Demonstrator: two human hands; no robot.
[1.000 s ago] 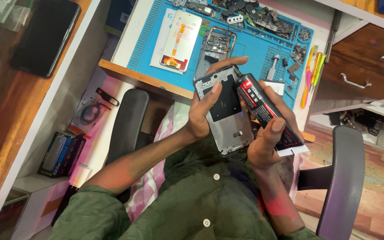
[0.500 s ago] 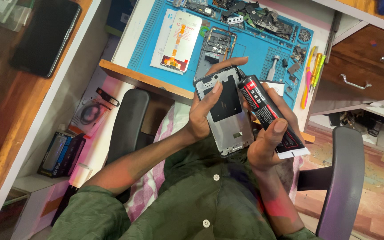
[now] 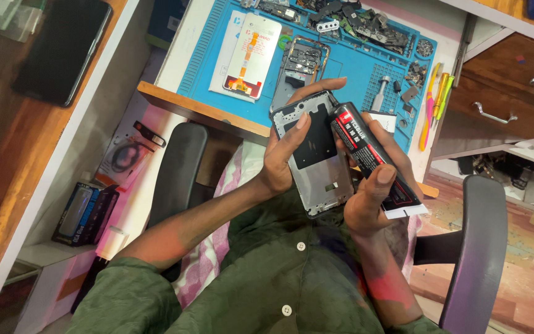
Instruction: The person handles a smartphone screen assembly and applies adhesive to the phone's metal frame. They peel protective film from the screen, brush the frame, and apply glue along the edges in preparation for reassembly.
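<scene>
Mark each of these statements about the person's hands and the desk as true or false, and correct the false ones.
1. The left hand holds a phone frame. True.
2. The right hand holds a screwdriver. False: it holds a black and red glue tube.
3. The tube's tip points at the frame's top edge. True.
4. The work mat is green. False: it is blue.
5. A phone screen lies on the mat. True.

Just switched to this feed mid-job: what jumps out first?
At centre, the left hand holds a stripped phone frame while the right hand grips a black and red glue tube, its nozzle at the frame's top edge. Beyond them, a blue work mat holds a white screen panel and loose parts.
</scene>
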